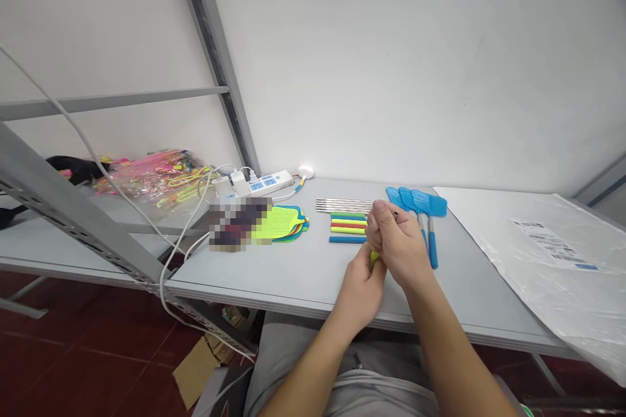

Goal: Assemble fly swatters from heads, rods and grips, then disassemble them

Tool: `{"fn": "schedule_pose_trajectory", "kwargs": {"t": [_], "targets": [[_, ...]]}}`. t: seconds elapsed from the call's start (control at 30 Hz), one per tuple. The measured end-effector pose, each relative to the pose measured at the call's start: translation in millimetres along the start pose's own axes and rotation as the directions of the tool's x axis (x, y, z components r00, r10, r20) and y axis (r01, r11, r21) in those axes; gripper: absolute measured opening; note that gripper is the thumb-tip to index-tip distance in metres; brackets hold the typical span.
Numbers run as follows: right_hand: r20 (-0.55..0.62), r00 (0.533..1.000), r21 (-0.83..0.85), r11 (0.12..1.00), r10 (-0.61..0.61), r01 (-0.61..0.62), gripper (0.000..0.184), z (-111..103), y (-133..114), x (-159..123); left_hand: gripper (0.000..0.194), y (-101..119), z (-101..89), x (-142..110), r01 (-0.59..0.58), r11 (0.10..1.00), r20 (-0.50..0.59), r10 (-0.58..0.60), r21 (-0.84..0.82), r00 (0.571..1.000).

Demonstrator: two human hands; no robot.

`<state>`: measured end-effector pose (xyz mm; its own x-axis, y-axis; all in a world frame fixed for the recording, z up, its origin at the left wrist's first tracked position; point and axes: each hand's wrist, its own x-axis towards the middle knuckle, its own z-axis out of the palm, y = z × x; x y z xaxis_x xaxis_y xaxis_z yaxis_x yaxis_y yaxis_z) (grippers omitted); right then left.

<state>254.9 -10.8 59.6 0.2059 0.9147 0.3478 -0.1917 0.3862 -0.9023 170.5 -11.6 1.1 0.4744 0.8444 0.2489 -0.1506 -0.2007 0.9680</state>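
My left hand (360,281) is closed low around a yellow-green handle grip (374,258), of which only a short piece shows between my hands. Just above it, my right hand (398,241) makes a fist touching the left; what lies inside is mostly hidden, with a small dark tip by the thumb. Several coloured handle grips (348,223) lie left of my fists, blue, red, yellow and green. Behind them are thin metal rods (342,204) in a row. Blue fly swatters (432,234) with blue handles lie to the right. Further left sits a pile of fly swatter heads (280,223), yellow-green on top.
A blurred-out object (239,225) lies beside the swatter heads. Behind it are a power strip (268,182) with plugs and white cables. A white plastic sheet (538,241) covers the table's right end. Bagged colourful items (161,176) lie beyond the grey metal post (215,58).
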Motion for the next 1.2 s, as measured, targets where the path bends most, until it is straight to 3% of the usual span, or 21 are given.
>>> {"fn": "schedule_pose_trajectory", "kwargs": {"t": [0.23,0.33,0.47,0.63,0.83,1.2], "targets": [[-0.14,0.988,0.127,0.991,0.066,-0.049,0.041,-9.7,-12.7,7.7,0.028,0.2,-0.5,-7.5,0.042,0.998,0.009,-0.042,-0.036,0.999],[-0.238,0.971,0.237,0.971,0.027,0.031,0.042,-18.3,-27.2,4.4,0.042,1.2,-4.0,-11.7,-0.014,0.981,-0.056,0.004,-0.195,0.998],[-0.345,0.937,0.412,0.905,0.052,0.102,0.042,-20.0,-39.0,-7.6,0.062,8.7,-20.5,-8.0,-0.15,0.859,-0.169,0.076,-0.49,0.983],[-0.413,0.902,0.534,0.836,0.126,0.128,0.043,-2.2,-30.5,-19.2,0.073,26.0,-37.5,0.4,-0.175,0.728,-0.187,0.066,-0.662,0.98],[-0.397,0.915,0.527,0.836,0.079,0.156,0.046,17.6,-27.8,-31.0,0.079,38.5,-33.8,-7.0,-0.162,0.673,-0.203,0.017,-0.722,0.979],[-0.297,0.954,0.509,0.839,-0.038,0.192,0.047,28.4,-40.4,-45.1,0.081,57.7,-26.7,-18.9,-0.126,0.611,-0.175,-0.022,-0.781,0.984]]}}
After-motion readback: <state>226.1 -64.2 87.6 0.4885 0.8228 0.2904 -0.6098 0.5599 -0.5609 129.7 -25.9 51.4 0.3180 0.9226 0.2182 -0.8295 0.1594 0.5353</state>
